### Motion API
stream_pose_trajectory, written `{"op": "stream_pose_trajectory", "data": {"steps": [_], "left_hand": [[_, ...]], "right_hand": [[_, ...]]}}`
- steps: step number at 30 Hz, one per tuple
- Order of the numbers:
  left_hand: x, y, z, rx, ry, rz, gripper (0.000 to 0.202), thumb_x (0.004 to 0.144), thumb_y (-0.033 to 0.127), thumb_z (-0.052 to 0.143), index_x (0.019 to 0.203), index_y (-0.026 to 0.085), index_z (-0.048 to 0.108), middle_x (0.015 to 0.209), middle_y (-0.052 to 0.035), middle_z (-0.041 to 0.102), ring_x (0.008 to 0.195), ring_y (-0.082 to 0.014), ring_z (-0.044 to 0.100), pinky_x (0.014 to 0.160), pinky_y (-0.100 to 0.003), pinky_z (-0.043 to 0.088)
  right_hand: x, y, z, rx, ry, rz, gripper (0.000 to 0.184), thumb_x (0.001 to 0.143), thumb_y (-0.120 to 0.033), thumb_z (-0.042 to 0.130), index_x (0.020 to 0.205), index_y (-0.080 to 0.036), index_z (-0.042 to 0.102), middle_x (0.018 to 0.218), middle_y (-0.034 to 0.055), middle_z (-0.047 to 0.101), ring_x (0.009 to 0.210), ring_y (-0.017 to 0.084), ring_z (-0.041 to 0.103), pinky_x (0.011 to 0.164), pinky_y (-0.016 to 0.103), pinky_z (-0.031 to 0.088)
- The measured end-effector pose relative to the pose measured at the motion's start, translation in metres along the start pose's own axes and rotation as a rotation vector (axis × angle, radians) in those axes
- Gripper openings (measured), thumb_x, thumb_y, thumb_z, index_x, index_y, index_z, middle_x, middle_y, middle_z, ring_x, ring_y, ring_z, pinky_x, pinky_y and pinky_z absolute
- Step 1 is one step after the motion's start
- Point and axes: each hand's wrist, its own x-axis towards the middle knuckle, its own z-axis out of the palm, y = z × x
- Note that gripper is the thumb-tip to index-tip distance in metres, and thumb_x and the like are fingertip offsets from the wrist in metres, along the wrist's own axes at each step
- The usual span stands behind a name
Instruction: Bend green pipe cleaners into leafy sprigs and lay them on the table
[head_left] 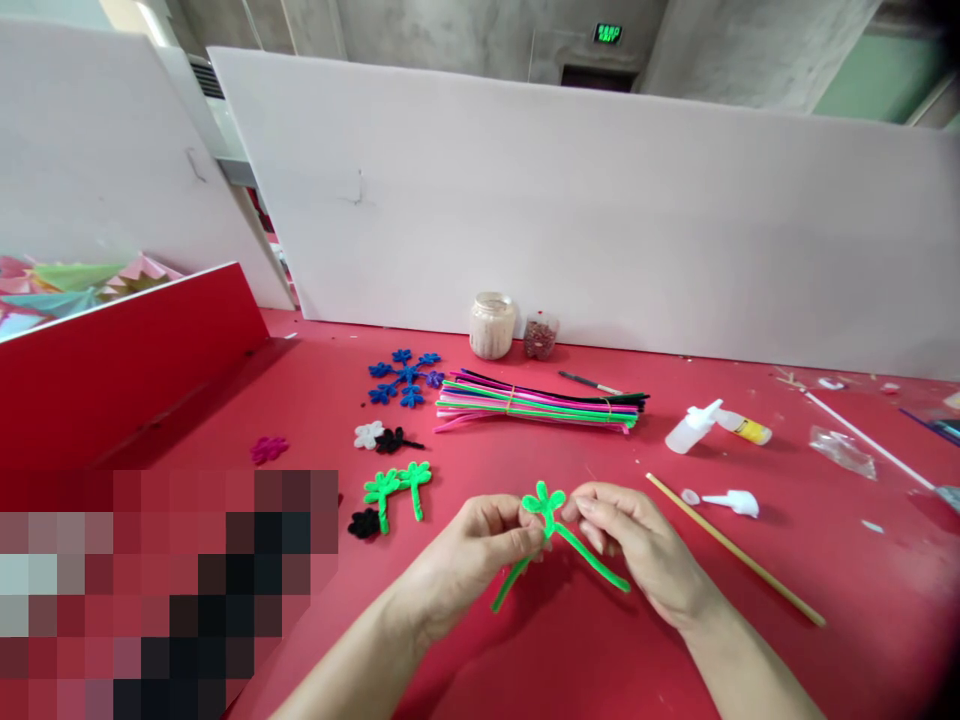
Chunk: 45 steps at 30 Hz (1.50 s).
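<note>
Bright-green fuzzy pipe-cleaner flower (549,518), petals (556,499) looped, tails (596,561) untwisted, is pinched by the left hand (486,540); the right hand (643,545) grips unclearly.

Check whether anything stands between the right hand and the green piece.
Nothing visible does: the right hand is close beside the green pipe-cleaner piece, which the left hand pinches. The wooden stick lies off to the right.

Your green pipe cleaner (592,560) looks fuzzy and matt, the red surface (487,460) smooth with a soft sheen, the stick (735,549) wooden, the squeeze bottle (688,432) translucent plastic, the white board (600,220) smooth, the wall (450,40) mottled concrete.
</note>
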Motion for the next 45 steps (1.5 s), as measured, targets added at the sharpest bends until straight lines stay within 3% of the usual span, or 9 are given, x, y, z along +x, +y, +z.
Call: {"op": "stream_pose_trajectory", "data": {"steps": [7,11,15,28,33,37,45], "left_hand": [[0.001,0.001,0.000,-0.020,-0.006,0.005,0.015,0.069,0.027,0.062,0.063,0.013,0.061,0.058,0.0016,0.051,0.058,-0.0086,0.042,0.059,-0.020,0.032],[0.002,0.001,0.000,-0.008,0.004,0.018,0.017,0.069,0.028,0.062,0.062,0.013,0.059,0.057,0.0016,0.050,0.057,-0.0088,0.041,0.059,-0.020,0.032],[0.001,0.000,0.001,-0.007,0.023,0.024,0.015,0.070,0.027,0.061,0.064,0.013,0.059,0.060,0.0004,0.051,0.060,-0.0098,0.043,0.062,-0.022,0.032],[0.000,-0.003,0.001,0.056,0.051,-0.033,0.020,0.071,0.033,0.058,0.066,0.013,0.058,0.054,0.0032,0.046,0.050,-0.0078,0.037,0.045,-0.021,0.023],[-0.001,-0.004,0.003,0.019,0.131,-0.028,0.018,0.066,0.032,0.063,0.066,0.014,0.059,0.058,0.0020,0.050,0.056,-0.0091,0.043,0.050,-0.020,0.029],[-0.001,0.001,0.007,0.075,0.098,-0.002,0.023,0.064,0.035,0.064,0.066,0.012,0.061,0.058,0.0009,0.052,0.058,-0.0100,0.044,0.054,-0.020,0.032],[0.002,0.000,0.009,0.014,0.123,0.073,0.023,0.065,0.033,0.064,0.059,0.012,0.058,0.056,0.0003,0.054,0.056,-0.0096,0.044,0.056,-0.021,0.034]], "right_hand": [[-0.001,-0.004,-0.005,-0.057,-0.029,-0.012,0.019,0.081,-0.028,0.048,0.069,-0.015,0.054,0.053,-0.0059,0.037,0.050,0.008,0.031,0.047,0.019,0.028],[0.000,-0.004,0.000,-0.131,-0.057,-0.051,0.011,0.078,-0.026,0.052,0.075,-0.016,0.054,0.061,-0.0038,0.044,0.055,0.009,0.037,0.051,0.020,0.033],[-0.001,-0.005,0.006,-0.223,-0.036,-0.097,0.009,0.076,-0.023,0.051,0.070,-0.016,0.053,0.058,-0.0042,0.042,0.053,0.009,0.037,0.049,0.020,0.034],[-0.004,-0.009,0.011,-0.291,-0.015,-0.077,0.014,0.077,-0.019,0.046,0.064,-0.017,0.044,0.056,-0.0053,0.035,0.051,0.009,0.032,0.046,0.019,0.029],[-0.004,-0.008,0.015,-0.276,-0.028,-0.062,0.013,0.075,-0.017,0.048,0.063,-0.017,0.043,0.055,-0.0056,0.033,0.049,0.008,0.030,0.044,0.019,0.028],[-0.005,-0.008,0.017,-0.286,-0.057,-0.063,0.012,0.073,-0.015,0.048,0.062,-0.017,0.044,0.055,-0.0057,0.034,0.049,0.008,0.032,0.044,0.018,0.029],[-0.008,-0.007,0.018,-0.362,0.006,-0.182,0.005,0.074,-0.014,0.048,0.073,-0.018,0.051,0.066,-0.0012,0.048,0.058,0.011,0.046,0.053,0.020,0.041]]}}
